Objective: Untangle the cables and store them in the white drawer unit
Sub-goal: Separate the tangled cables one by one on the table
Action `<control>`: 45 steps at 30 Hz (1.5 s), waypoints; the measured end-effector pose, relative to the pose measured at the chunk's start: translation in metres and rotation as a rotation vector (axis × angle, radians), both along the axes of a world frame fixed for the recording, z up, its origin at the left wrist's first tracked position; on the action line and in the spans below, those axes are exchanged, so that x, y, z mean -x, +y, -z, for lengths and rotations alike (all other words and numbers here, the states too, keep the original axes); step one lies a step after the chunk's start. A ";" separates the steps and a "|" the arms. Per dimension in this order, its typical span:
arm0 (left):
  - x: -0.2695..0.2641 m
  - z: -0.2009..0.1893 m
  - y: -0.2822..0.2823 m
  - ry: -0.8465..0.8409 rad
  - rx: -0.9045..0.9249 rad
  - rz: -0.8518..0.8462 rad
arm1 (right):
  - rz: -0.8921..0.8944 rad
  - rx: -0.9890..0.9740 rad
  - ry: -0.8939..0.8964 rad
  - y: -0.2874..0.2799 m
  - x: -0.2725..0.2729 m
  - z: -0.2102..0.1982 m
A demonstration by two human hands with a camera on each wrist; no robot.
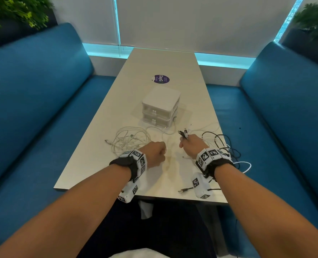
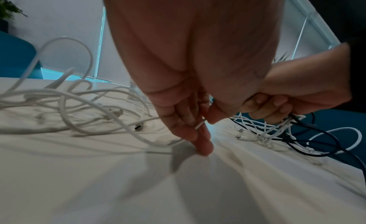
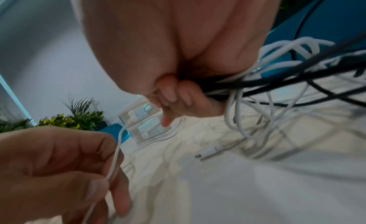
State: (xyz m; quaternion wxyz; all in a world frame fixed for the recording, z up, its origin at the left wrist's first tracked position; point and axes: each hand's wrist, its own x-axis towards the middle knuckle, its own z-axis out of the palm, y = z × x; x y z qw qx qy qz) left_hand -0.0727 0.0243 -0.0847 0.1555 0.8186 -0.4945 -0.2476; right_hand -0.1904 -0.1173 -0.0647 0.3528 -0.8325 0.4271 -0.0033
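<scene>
Right grip clutches black and white cables; left grip pinches a thin white cable.

Tangled cables before shut white drawer unit

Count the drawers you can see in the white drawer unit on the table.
2. The upper drawer sits under the top of the white drawer unit; the lower drawer is directly beneath it, by the table. Both look shut.

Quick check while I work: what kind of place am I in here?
Probably a booth in an office lounge or cafe: blue upholstered benches flank a long white table, with potted plants behind and a window blind at the end.
</scene>
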 end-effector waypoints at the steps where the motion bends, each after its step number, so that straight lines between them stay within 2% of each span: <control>1: 0.000 0.000 0.000 0.015 0.026 0.010 | 0.026 -0.005 -0.005 -0.001 -0.002 0.000; 4: 0.000 -0.004 -0.001 0.034 0.073 0.056 | 0.042 -0.062 -0.038 -0.001 -0.007 0.002; 7: 0.002 -0.008 -0.004 -0.018 0.077 0.136 | 0.052 -0.139 -0.156 0.002 -0.011 -0.001; 11: 0.011 -0.010 -0.008 -0.078 0.109 0.232 | -0.050 -0.087 -0.184 0.009 -0.015 -0.002; 14: 0.014 -0.008 -0.008 -0.073 0.105 0.260 | -0.098 -0.014 -0.122 0.007 -0.015 0.002; 17: 0.003 -0.011 0.000 -0.106 0.065 0.194 | -0.148 0.226 0.081 -0.002 -0.004 0.009; 19: -0.008 -0.013 0.006 -0.104 0.037 0.154 | -0.156 0.292 0.140 -0.008 0.005 0.010; 21: -0.014 -0.013 0.009 -0.135 0.011 0.155 | -0.154 0.172 0.070 -0.008 0.007 0.007; 24: -0.011 -0.011 0.006 -0.163 -0.033 0.180 | -0.162 -0.065 -0.130 0.003 -0.002 -0.001; 28: 0.002 -0.009 -0.002 -0.176 -0.079 0.206 | -0.231 -0.345 -0.321 0.022 -0.014 -0.012; 33: 0.004 -0.004 -0.001 -0.142 -0.065 0.171 | -0.215 -0.490 -0.251 0.033 -0.010 -0.011; 35: -0.003 -0.005 0.003 -0.147 -0.047 0.187 | -0.239 -0.351 -0.105 0.028 -0.010 -0.007; 37: -0.012 -0.008 0.007 -0.165 -0.017 0.184 | -0.347 0.014 0.140 0.015 -0.006 0.001; 39: -0.024 -0.011 0.012 -0.170 -0.019 0.169 | -0.379 0.248 0.302 0.002 0.002 0.008; 42: -0.032 -0.010 0.017 -0.166 -0.046 0.145 | -0.318 0.349 0.360 -0.010 0.013 0.011; 45: -0.025 -0.009 0.015 -0.167 -0.045 0.127 | -0.285 0.348 0.277 -0.006 0.008 0.010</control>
